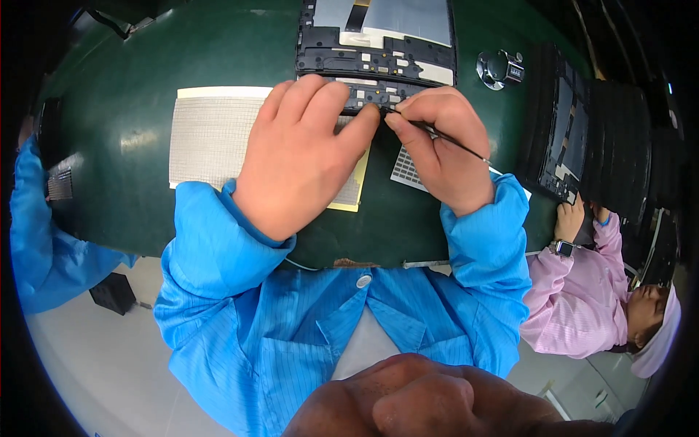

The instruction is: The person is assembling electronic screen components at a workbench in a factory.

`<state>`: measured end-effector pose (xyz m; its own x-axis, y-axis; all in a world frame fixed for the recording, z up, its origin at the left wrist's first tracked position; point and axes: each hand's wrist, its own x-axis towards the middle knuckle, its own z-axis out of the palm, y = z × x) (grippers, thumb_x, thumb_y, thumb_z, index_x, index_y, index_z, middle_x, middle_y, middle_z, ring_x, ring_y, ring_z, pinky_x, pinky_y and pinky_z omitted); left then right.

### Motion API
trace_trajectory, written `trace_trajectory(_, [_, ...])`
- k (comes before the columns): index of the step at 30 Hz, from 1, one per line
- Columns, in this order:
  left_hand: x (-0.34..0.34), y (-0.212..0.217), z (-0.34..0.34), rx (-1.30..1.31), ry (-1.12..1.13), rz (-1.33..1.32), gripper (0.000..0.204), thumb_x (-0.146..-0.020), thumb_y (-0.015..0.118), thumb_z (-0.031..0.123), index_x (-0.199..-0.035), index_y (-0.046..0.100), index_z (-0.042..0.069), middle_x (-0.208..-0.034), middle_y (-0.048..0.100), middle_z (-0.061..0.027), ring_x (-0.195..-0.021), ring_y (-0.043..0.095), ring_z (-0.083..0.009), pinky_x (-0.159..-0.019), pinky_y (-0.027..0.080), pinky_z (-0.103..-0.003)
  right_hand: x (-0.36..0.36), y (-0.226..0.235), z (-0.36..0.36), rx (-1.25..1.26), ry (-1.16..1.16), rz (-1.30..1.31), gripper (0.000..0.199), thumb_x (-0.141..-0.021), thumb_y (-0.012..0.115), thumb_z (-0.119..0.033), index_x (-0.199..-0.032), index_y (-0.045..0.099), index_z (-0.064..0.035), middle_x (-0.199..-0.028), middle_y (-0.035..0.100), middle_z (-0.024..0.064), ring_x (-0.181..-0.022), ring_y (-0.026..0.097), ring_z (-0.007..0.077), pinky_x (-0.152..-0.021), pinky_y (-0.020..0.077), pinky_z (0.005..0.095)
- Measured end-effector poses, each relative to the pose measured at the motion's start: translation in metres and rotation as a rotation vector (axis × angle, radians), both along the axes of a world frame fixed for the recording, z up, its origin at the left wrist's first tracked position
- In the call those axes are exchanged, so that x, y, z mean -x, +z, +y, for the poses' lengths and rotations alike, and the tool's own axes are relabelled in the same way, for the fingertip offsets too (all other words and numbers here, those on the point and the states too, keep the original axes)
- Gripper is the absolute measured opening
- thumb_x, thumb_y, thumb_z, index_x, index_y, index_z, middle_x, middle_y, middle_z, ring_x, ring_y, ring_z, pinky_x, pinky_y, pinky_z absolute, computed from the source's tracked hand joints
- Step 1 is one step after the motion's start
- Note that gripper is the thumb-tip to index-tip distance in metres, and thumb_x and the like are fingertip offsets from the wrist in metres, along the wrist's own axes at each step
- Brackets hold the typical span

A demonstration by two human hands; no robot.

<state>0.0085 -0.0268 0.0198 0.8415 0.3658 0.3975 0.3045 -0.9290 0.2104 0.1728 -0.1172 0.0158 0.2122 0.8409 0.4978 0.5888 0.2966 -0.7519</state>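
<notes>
A: Where's the workpiece vs. the hands?

B: A dark device frame, opened, w/ boards and a grey panel inside, is laid on the green mat just beyond both hands. Its near edge is touched by the fingertips; the rest is stretched away from the body. Long axis can't be told for sure, since the far end is cut off at the pic's top.

A: Hands' state?

B: The left hand is laid flat-ish, fingers spread a bit, thumb tip pressed at the frame's near edge; nothing is gripped. The right hand is closed narrow round a thin dark tool, pen-style, tip aimed left at the same spot by the left thumb. Shaft is run out to the right past the knuckles.

A: Which is nearer the spot?

B: Both are met there, thumb to tool tip, approx. touching.

A: Around them?

B: Under the left hand a gridded sheet on yellowish backing is lain. Below the right hand a smaller gridded piece is seen. Right of the right hand, a round metal item and a stack of dark trays. Farther right, another person in a pink sleeve.
</notes>
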Motion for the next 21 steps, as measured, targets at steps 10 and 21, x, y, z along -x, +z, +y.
trace_trajectory(10, [0.011,0.009,0.014,0.318,-0.186,-0.064,0.023,-0.069,0.065,0.001,-0.09,0.06,0.005,-0.092,0.055,-0.0115,-0.09,0.053,-0.0313,-0.076,0.045,-0.04,0.028,0.007,-0.04,0.445,0.063,0.813,0.014,-0.085,0.061,-0.002,-0.092,0.05,0.0011,-0.081,0.06,0.0087,-0.075,0.061,0.0132,-0.065,0.0506,0.0247])
trace_trajectory(21, [0.019,0.004,0.018,0.529,-0.284,0.208,0.014,-0.071,0.066,0.005,-0.082,0.061,-0.002,-0.079,0.055,-0.0156,-0.078,0.056,-0.0349,-0.068,0.047,-0.041,0.032,-0.005,-0.035,0.534,0.021,0.715,0.013,-0.086,0.061,-0.004,-0.09,0.051,0.0019,-0.076,0.06,0.0084,-0.072,0.061,0.0121,-0.063,0.0498,0.0237])
